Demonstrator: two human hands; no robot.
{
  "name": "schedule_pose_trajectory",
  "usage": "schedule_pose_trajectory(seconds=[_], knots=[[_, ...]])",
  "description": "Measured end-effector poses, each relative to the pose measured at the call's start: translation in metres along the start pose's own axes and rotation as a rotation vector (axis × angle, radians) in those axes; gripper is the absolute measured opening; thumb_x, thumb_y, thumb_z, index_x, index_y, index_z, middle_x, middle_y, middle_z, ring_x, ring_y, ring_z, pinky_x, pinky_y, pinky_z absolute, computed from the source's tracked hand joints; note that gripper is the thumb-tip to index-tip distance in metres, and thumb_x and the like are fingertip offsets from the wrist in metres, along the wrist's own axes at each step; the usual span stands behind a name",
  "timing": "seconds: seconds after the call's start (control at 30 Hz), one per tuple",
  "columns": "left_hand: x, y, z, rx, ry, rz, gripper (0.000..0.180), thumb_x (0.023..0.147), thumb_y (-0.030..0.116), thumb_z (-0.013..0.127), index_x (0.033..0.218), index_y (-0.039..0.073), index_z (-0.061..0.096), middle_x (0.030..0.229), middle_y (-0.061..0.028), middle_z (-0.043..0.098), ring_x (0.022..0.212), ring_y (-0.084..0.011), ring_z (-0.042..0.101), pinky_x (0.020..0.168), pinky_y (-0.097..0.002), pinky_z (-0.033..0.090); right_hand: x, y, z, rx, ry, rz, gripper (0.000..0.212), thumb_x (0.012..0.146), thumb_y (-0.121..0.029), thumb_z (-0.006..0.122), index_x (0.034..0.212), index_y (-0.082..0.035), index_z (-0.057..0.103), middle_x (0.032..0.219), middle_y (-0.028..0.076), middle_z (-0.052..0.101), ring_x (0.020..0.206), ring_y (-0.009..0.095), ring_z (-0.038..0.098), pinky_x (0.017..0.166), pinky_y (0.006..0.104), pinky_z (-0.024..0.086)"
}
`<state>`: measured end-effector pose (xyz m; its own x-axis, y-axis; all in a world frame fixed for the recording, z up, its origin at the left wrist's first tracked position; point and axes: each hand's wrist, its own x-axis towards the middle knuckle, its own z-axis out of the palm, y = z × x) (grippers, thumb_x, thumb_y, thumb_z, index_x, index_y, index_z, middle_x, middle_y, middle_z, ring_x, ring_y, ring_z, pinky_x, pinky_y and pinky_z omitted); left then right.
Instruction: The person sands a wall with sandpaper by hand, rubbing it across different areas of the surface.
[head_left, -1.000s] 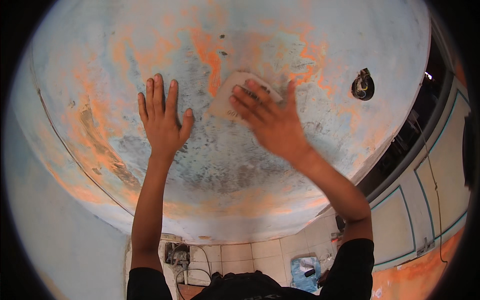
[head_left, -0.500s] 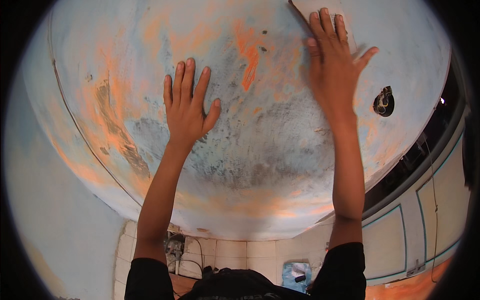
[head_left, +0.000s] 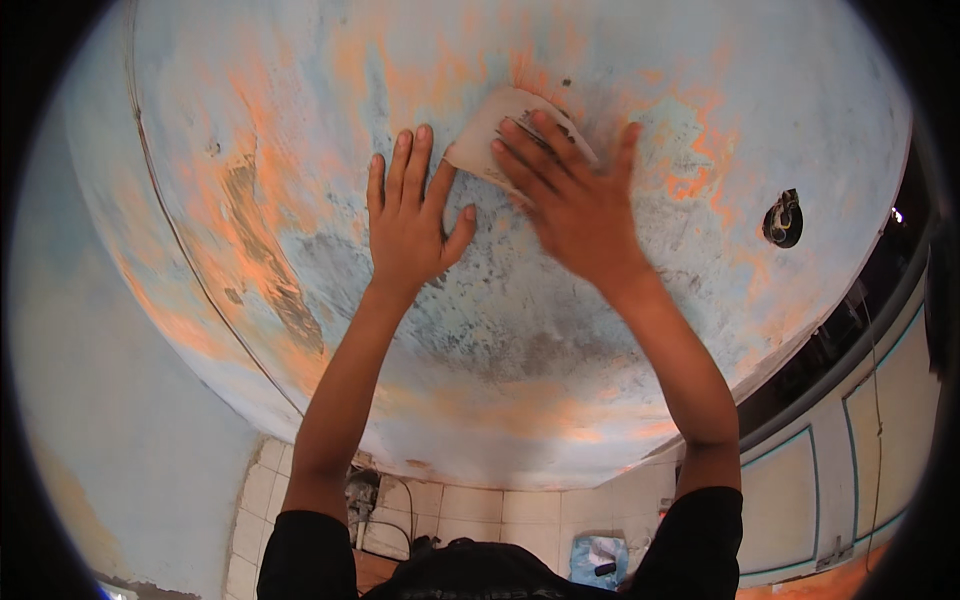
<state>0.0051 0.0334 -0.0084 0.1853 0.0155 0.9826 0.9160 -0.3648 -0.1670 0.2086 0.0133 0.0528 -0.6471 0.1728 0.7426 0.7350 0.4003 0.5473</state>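
Note:
My right hand (head_left: 585,215) presses a sheet of sandpaper (head_left: 485,132) flat against the worn wall (head_left: 540,320), its fingers stretched over the sheet and its thumb spread to the right. The sheet is pale on the back, and its upper right edge lifts and shows dark. My left hand (head_left: 412,220) rests open on the wall, fingers upward, holding nothing. The sheet's left corner reaches its index fingertip. Around both hands the light blue paint is patchy, with orange and grey areas showing.
A round wall opening with loose wires (head_left: 783,220) lies to the right. A thin cable (head_left: 165,210) runs down the wall's left side. Below are floor tiles (head_left: 470,503), a blue plastic bag (head_left: 590,555) and cords near a grey object (head_left: 362,495). Panelled doors (head_left: 780,500) stand at right.
My right hand has swept left and down with the sandpaper, from the upper right to beside my left hand. The left hand stays on the wall; the whole view has shifted slightly.

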Motion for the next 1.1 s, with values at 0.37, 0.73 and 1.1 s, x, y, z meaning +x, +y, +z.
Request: schedule_pose_trajectory(seconds=[0.37,0.73,1.1], knots=[[-0.003,-0.007,-0.001,-0.081,0.046,0.019,0.063,0.090,0.031,0.048,0.141,0.000,0.029,0.145,-0.0183,0.036,0.137,-0.0325,0.029,0.111,-0.0486,0.016,0.006,0.001,-0.009,-0.061,0.044,0.047,0.046,0.088,-0.021,0.052,0.134,-0.018,0.047,0.140,-0.001,0.044,0.136,0.019,0.032,0.101,0.0718,0.012],[-0.006,-0.011,0.003,-0.157,0.101,0.038,0.062,0.094,0.030,0.044,0.144,0.003,0.022,0.145,-0.0172,0.036,0.137,-0.0319,0.029,0.111,-0.0489,0.015,0.002,0.000,-0.007,-0.022,0.061,0.049,0.043,0.091,-0.021,0.047,0.134,-0.016,0.046,0.140,0.001,0.043,0.134,0.019,0.034,0.100,0.0720,0.015],[-0.002,0.001,-0.009,-0.232,0.110,0.009,0.059,0.094,0.032,0.044,0.143,0.005,0.026,0.145,-0.0150,0.035,0.136,-0.0304,0.029,0.112,-0.0495,0.015,-0.002,-0.030,-0.002,-0.003,0.134,0.192,0.048,0.088,-0.030,0.055,0.132,-0.015,0.048,0.141,-0.001,0.043,0.135,0.020,0.031,0.108,0.0646,0.010]])
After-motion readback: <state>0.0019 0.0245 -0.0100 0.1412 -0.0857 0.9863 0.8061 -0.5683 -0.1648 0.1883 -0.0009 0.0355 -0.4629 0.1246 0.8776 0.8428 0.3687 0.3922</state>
